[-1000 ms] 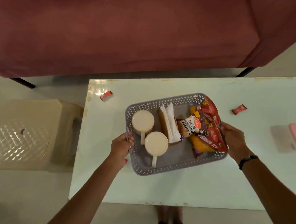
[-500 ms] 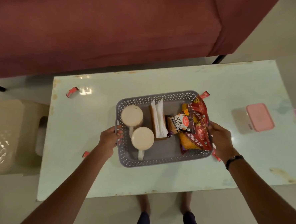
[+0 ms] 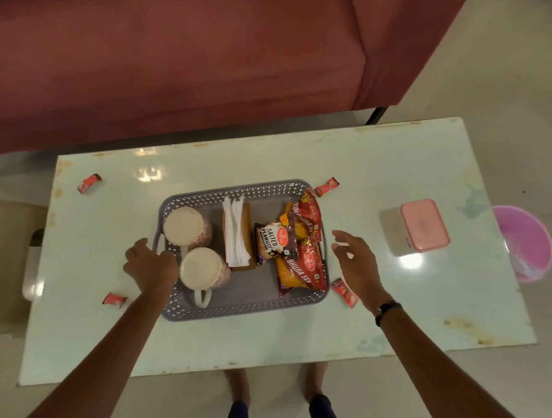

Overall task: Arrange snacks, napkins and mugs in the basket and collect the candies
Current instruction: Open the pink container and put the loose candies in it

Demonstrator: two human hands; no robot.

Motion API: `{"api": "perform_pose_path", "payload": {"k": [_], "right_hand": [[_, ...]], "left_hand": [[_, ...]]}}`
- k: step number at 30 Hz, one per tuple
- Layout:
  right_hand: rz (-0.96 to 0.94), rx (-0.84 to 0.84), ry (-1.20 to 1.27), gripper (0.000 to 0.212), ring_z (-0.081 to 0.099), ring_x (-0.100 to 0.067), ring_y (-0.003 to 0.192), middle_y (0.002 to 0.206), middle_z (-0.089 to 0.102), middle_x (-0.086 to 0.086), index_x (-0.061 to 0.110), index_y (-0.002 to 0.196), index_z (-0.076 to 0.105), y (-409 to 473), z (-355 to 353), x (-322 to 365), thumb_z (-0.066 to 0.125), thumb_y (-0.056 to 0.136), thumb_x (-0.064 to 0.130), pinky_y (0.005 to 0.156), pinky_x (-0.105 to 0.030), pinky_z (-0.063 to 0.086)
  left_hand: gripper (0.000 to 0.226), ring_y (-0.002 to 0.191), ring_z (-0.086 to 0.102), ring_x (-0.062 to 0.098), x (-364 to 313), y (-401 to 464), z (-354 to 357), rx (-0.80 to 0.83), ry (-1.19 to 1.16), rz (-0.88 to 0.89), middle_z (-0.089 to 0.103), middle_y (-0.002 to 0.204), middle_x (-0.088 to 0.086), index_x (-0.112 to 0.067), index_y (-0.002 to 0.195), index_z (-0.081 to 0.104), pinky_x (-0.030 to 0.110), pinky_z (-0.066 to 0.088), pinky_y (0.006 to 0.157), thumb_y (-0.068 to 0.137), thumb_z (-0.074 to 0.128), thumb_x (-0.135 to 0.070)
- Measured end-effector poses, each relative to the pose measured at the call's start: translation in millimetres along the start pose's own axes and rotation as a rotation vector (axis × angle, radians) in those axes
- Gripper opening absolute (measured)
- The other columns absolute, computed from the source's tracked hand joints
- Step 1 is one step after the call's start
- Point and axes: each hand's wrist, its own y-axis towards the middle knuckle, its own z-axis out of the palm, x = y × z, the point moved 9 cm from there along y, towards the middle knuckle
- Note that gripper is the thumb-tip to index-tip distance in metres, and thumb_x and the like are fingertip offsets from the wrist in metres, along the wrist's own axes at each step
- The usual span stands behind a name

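A grey perforated basket (image 3: pixel 229 312) sits mid-table. Inside it are two upturned mugs (image 3: pixel 184 226) (image 3: pixel 201 269), a stack of white napkins (image 3: pixel 234 235), a salted peanuts packet (image 3: pixel 274 241) and a red snack bag (image 3: pixel 307 259). Several red candies lie on the table around it: far left (image 3: pixel 89 183), front left (image 3: pixel 114 299), behind the basket (image 3: pixel 326 186) and at its right (image 3: pixel 345 291). My left hand (image 3: pixel 150 265) rests at the basket's left handle, fingers loose. Just off the basket's right side hovers my right hand (image 3: pixel 355 265), fingers spread and holding nothing.
A pink-lidded container (image 3: pixel 424 226) stands on the pale green table (image 3: pixel 391 312) at the right. A pink bucket (image 3: pixel 524 241) is on the floor beyond the table's right end. A maroon sofa (image 3: pixel 180 57) runs behind the table. A beige stool (image 3: pixel 4 250) is at the left.
Both hands have let go of the basket's sides; the right one has drawn away to the right and opened. The view has shifted right, showing the container and bucket.
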Motion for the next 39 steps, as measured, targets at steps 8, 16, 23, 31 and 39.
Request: {"api": "perform_pose_path", "payload": {"k": [8, 16, 23, 31, 39], "right_hand": [[-0.081, -0.402, -0.644, 0.073, 0.029, -0.048, 0.131, 0.145, 0.03, -0.029, 0.003, 0.139, 0.037, 39, -131, -21, 0.072, 0.076, 0.015, 0.108, -0.056, 0.028], [0.056, -0.176, -0.58, 0.076, 0.045, -0.041, 0.117, 0.135, 0.042, -0.024, 0.018, 0.143, 0.033, 67, -139, -60, 0.071, 0.079, 0.031, 0.1, -0.043, 0.035], [0.003, -0.021, -0.182, 0.067, 0.055, -0.027, 0.119, 0.14, 0.05, -0.009, 0.035, 0.141, 0.036, 14, -117, 3, 0.062, 0.082, 0.051, 0.099, -0.037, 0.047], [0.018, 0.114, 0.074, 0.058, 0.052, -0.001, 0.106, 0.128, 0.053, 0.012, 0.041, 0.139, 0.038, -16, -111, 18, 0.06, 0.086, 0.043, 0.067, 0.009, 0.037], [0.014, 0.224, 0.161, 0.061, 0.062, -0.007, 0.11, 0.124, 0.064, 0.008, 0.042, 0.138, 0.04, -14, -118, 5, 0.061, 0.081, 0.047, 0.088, -0.01, 0.048]], "left_hand": [[0.036, 0.116, 0.045, 0.03, -142, -100, 73, 0.095, -0.203, 0.499, 0.053, 0.119, 0.015, -0.004, 0.118, 0.051, 0.033, 0.034, 0.098, 0.082, 0.053, -0.001], [0.035, 0.107, 0.048, 0.008, -199, -196, 155, 0.523, -0.299, 0.683, 0.047, 0.12, -0.007, -0.015, 0.123, 0.047, 0.018, 0.042, 0.081, 0.089, 0.048, -0.004], [0.052, 0.117, 0.048, 0.012, -202, -235, 209, 0.98, -0.467, 0.188, 0.045, 0.138, -0.003, -0.027, 0.138, 0.032, 0.038, 0.04, 0.104, 0.092, 0.052, -0.039], [0.083, 0.114, 0.062, 0.026, -202, -253, 237, 1.202, -0.739, -0.099, 0.057, 0.131, 0.011, -0.028, 0.137, 0.041, 0.038, 0.058, 0.078, 0.068, 0.058, -0.071], [0.073, 0.109, 0.064, 0.024, -213, -258, 239, 1.234, -0.74, 0.029, 0.059, 0.128, 0.01, -0.023, 0.138, 0.041, 0.034, 0.059, 0.075, 0.075, 0.048, -0.059]]}}
